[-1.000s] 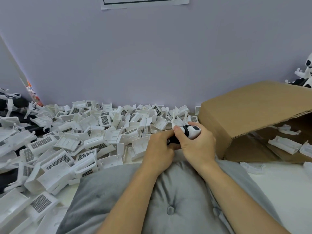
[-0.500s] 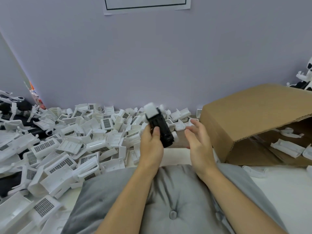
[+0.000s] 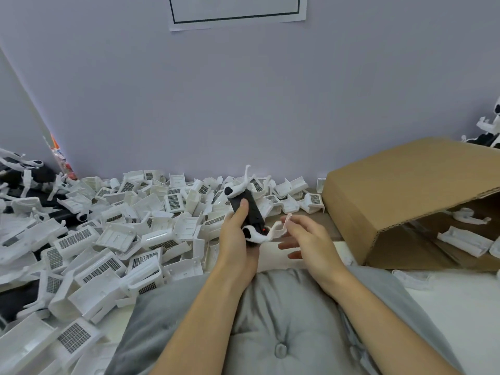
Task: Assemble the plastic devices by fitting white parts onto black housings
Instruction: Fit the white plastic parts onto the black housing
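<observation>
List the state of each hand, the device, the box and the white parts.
Left hand: grips the device.
Right hand: open, fingers spread, holding nothing.
Device: black housing with white parts at both ends, held up.
Box: on its side, open.
White parts: loose heap.

Looks like a home room used as a makeshift assembly spot, not a factory: plain lilac wall (image 3: 243, 104) w/ a paper sheet (image 3: 238, 9) stuck up at the top, a grey tufted cushion (image 3: 281, 334) near the person, and a soft white surface, poss. a bed. A big loose pile of white plastic parts (image 3: 108, 234) w/ grilles fills the left and far side right up to the wall. At right an open cardboard box (image 3: 392, 201) lies on its side w/ more white pieces inside, and some black-and-white units (image 3: 487, 136) are heaped at far right.
</observation>
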The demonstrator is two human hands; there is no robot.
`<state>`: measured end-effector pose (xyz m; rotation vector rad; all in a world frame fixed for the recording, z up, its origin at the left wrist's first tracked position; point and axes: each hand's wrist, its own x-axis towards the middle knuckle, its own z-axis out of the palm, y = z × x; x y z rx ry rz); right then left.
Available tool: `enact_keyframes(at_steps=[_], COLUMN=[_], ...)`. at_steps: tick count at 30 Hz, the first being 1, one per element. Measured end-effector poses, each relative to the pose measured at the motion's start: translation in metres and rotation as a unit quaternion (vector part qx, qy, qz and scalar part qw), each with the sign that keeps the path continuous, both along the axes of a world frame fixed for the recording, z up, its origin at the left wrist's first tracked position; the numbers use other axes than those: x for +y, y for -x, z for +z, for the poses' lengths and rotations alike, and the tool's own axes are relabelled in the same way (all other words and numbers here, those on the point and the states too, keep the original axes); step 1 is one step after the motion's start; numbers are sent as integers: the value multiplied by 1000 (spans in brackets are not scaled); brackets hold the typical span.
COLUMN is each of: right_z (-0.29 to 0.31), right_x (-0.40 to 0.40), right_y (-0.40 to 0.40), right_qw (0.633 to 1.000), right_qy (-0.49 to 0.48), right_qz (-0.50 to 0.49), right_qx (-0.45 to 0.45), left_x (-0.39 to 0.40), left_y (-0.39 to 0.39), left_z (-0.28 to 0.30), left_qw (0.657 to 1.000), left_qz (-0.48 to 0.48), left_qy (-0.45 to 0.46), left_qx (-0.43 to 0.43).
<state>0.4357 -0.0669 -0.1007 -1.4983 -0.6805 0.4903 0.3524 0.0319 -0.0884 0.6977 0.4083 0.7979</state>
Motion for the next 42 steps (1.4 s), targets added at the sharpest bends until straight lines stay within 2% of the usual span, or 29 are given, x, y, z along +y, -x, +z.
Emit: enact_keyframes(at_steps=[5,10,15,23,31,42], right_z=[2,5,4,3,1,0], right_x=[-7,-10,-5,-6,-4,-4], right_y=[0,5,7,3,3,3], right_qw=[995,988,994,989,988,994], right_qy=[-8,-6,9,-16,1,4], right_qz=[102,152,106,141,151,113], right_qx=[10,-1,8,46,24,-11], left_x=[-3,-5,-12,-11,-9,-9], left_y=[1,2,1,-2,-3,-3], left_z=[1,2,3,1,-2,-3], left_qw=[999,997,993,992,991,984], left_qz=[-1,-9,-52,-53,-48,-52], left_qy=[-38,-63,-86,-102,-112,-159], left_qx=[22,49,58,58,60,56])
